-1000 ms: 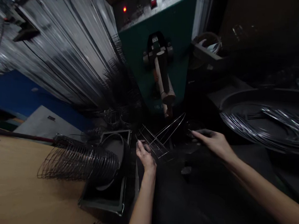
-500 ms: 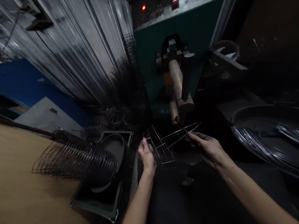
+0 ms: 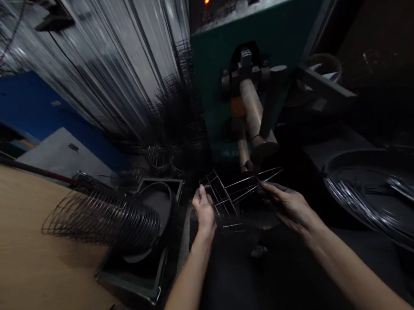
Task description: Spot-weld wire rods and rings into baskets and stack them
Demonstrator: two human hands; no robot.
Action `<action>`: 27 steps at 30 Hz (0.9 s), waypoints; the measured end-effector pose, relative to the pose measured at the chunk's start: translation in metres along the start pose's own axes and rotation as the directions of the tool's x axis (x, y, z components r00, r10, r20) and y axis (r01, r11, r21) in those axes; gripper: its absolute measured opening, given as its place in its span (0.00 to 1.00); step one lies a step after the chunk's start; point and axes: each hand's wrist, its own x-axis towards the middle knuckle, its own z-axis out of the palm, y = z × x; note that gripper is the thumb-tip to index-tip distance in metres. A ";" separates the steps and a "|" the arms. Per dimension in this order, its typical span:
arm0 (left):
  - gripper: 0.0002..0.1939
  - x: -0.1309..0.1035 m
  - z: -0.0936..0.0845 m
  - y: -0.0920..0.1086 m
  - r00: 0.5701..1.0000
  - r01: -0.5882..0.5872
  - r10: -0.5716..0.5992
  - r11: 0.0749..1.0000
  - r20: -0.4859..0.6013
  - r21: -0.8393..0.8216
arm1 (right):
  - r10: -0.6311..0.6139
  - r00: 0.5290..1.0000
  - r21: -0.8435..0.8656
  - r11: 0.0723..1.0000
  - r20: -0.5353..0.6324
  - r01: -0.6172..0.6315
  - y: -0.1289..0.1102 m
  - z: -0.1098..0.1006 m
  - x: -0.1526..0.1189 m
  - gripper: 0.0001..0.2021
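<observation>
A thin wire frame [image 3: 225,197] hangs between my two hands, below the metal rods of a green machine [image 3: 214,65]. My left hand [image 3: 204,209] is closed on the frame's left side. My right hand [image 3: 289,204] pinches its right end, where a narrow wire loop [image 3: 255,181] angles up to the right. The upper thick rod [image 3: 255,113] and the lower rod [image 3: 243,153] point toward me, their ends just above the wire. Dim light hides the frame's lower part.
A row of wire rings [image 3: 105,218] leans into a round dark pan [image 3: 166,218] on a metal-framed bin [image 3: 128,287] at the left. At the right, a large round tray [image 3: 339,160] holds shiny wire pieces. A wooden board [image 3: 13,245] lies lower left.
The view has shifted slightly, so the machine appears a little further right and higher. Both hands keep their hold, and the wire frame has tilted slightly.
</observation>
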 end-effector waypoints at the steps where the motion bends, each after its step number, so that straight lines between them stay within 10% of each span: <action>1: 0.25 0.000 0.001 0.000 1.000 0.002 -0.002 1.000 0.002 -0.002 | -0.011 1.000 -0.002 1.000 0.001 0.011 0.000 0.000 0.001 0.03; 14: 0.25 -0.002 0.006 0.018 0.993 0.107 -0.105 0.993 0.052 -0.042 | 0.033 0.998 0.079 0.996 -0.061 -0.028 -0.012 0.015 -0.009 0.07; 27: 0.22 0.006 0.008 0.017 0.997 0.069 -0.072 0.995 -0.041 -0.075 | -0.037 0.997 0.071 0.997 -0.071 0.042 0.006 -0.022 -0.002 0.04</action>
